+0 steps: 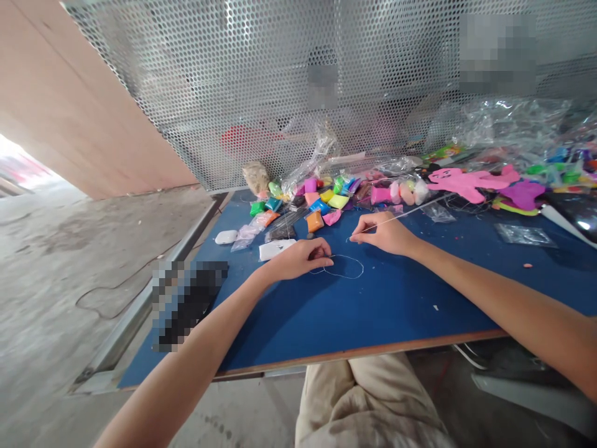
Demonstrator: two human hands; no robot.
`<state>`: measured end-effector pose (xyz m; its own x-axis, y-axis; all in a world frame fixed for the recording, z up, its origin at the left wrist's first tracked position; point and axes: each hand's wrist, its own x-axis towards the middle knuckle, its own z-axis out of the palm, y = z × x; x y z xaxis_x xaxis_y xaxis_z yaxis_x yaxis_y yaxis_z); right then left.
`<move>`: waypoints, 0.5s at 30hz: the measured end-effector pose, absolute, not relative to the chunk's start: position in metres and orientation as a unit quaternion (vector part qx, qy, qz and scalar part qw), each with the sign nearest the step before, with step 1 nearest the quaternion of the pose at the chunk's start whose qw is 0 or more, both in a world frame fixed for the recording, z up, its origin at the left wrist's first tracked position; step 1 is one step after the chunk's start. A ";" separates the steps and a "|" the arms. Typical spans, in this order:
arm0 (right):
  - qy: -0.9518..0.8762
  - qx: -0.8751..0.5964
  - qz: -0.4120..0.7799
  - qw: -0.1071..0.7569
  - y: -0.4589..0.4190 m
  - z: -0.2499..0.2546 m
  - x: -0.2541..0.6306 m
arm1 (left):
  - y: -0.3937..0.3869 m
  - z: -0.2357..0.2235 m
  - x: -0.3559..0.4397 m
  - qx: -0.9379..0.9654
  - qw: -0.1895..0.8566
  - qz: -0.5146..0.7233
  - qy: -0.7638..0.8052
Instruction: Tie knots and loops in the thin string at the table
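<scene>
A thin white string (362, 269) forms a loose loop over the blue tabletop. My left hand (301, 258) is closed with thumb and fingertips pinched on this string at the loop's left side. My right hand (385, 233) is also pinched, a little farther back and to the right. A fine pale strand (351, 239) shows at its fingertips, and a thin pale line (426, 206) runs behind the hand toward the back right. Whether these join the loop, I cannot tell. Just beyond my left hand lies a white box-like piece (270, 250).
Several small colourful packets (314, 221) crowd the back of the blue table (354, 317). A pink figure-shaped piece (471, 182) and clear plastic bags (517, 121) lie at the back right. A perforated metal screen (261, 74) stands behind. A blurred dark object (193, 305) rests at left.
</scene>
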<state>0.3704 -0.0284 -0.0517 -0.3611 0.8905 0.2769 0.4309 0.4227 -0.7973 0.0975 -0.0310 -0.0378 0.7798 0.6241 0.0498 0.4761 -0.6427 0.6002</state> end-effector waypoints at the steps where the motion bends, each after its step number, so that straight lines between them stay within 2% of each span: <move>1: -0.752 -0.432 0.339 0.364 -0.029 -0.053 0.369 | -0.031 -0.039 0.099 0.894 0.294 0.140 0.307; 5: -0.733 -0.420 0.393 0.363 -0.034 -0.055 0.360 | -0.035 -0.042 0.108 0.884 0.288 0.183 0.319; 10: -0.731 -0.400 0.394 0.387 -0.041 -0.052 0.353 | -0.040 -0.045 0.117 0.844 0.278 0.224 0.401; 15: -0.737 -0.395 0.380 0.396 -0.044 -0.050 0.350 | -0.040 -0.046 0.120 0.844 0.287 0.221 0.395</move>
<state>0.3495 -0.0444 -0.0505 -0.3748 0.8830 0.2826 0.2818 0.3989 -0.8727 0.1198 -0.0400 -0.0458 0.5894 0.7944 0.1465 0.5398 -0.5223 0.6602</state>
